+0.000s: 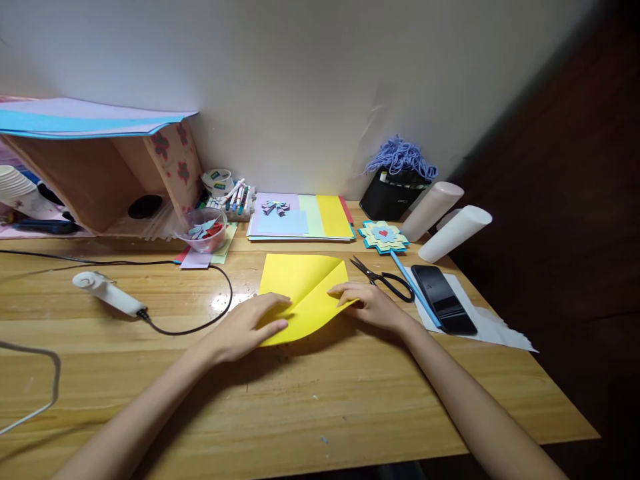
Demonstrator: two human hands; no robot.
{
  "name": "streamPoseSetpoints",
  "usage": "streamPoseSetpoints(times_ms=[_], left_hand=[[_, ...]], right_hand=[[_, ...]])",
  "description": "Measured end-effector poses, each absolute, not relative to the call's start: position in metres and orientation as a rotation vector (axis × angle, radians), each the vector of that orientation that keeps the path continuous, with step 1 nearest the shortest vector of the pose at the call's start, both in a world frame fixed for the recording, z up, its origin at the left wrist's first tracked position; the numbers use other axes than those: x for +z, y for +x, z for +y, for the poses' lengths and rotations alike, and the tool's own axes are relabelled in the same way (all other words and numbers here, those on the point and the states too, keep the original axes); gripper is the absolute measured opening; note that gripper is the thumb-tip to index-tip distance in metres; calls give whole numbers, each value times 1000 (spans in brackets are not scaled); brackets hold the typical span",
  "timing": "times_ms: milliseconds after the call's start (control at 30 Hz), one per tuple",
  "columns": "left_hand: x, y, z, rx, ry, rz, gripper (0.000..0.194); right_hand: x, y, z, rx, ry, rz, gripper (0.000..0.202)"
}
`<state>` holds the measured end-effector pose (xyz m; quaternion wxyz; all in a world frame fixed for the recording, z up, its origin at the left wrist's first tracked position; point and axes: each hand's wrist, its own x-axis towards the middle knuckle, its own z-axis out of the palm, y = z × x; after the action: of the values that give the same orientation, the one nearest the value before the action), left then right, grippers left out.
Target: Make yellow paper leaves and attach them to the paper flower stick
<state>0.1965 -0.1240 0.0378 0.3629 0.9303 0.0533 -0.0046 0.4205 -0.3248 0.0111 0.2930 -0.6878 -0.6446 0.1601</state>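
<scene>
Two slim forearms in view, bare to the elbows: left hand point(249, 325) and right hand point(374, 305) wear nothing, sleeveless.

Home craft corner. Wooden counter point(310, 400) against plain wall. Coloured paper stack point(320, 217) at 12 o'clock, markers point(235, 197) at 11, scissors point(385, 280) and paper flower point(383, 235) at 1, glue gun point(107, 293) at 9.

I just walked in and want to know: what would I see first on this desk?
The bright yellow paper in the middle of the wooden desk, folded over, with the left hand and right hand pressing on it. To its right lie black scissors and a layered paper flower.
</scene>
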Motion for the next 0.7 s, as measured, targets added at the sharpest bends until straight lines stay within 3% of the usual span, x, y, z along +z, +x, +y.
streamPoseSetpoints(times_ms=[200,333,700], left_hand=[[34,192,-137,5,2554,-51,64],[24,192,-149,-30,2585,-144,75],[26,199,-142,147,2723,7,39]], right_hand=[[8,409,-321,179,-1913,-1898,43],[11,413,-326,195,-1959,-1948,44],[6,412,-323,153,-2009,-1982,46]])
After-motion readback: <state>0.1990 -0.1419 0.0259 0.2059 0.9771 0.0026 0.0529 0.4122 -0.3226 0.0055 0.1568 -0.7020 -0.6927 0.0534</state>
